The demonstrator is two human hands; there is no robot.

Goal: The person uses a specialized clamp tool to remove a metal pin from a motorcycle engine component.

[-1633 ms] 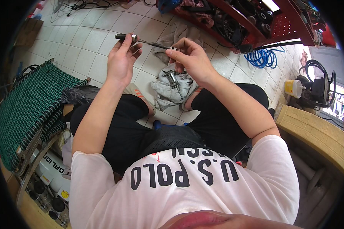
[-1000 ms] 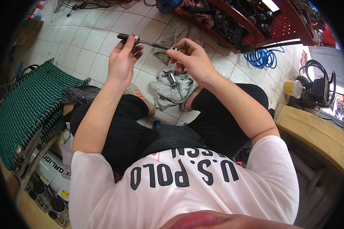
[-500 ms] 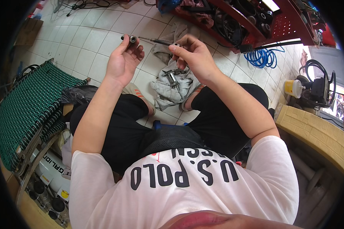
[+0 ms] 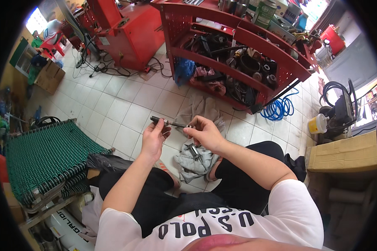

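Note:
My left hand (image 4: 153, 141) pinches a small dark cylindrical metal part (image 4: 155, 119) between thumb and fingers. In my right hand (image 4: 207, 133), closed fingertips grip a slim dark rod-like tool (image 4: 179, 125), whose exact kind I cannot make out. It points left, in line with the cylindrical part. Its tip meets or enters the part's right end; which of the two is too small to tell. Below my hands, between my feet, a silvery metal part (image 4: 194, 152) rests on a crumpled grey rag (image 4: 188, 164).
A red tool cart (image 4: 222, 56) full of dark parts stands ahead. Blue hose (image 4: 276, 109) lies coiled beside it. To the left are a green woven folding seat (image 4: 50, 146) and a white tank (image 4: 67, 230); at right, a cardboard box (image 4: 343, 152). Far left, a person sits on a red stool (image 4: 53, 47).
My view has tilted up, bringing more of the cart into sight. My hands have come closer together, and the rod's tip, apart from the cylindrical part before, is now at its end.

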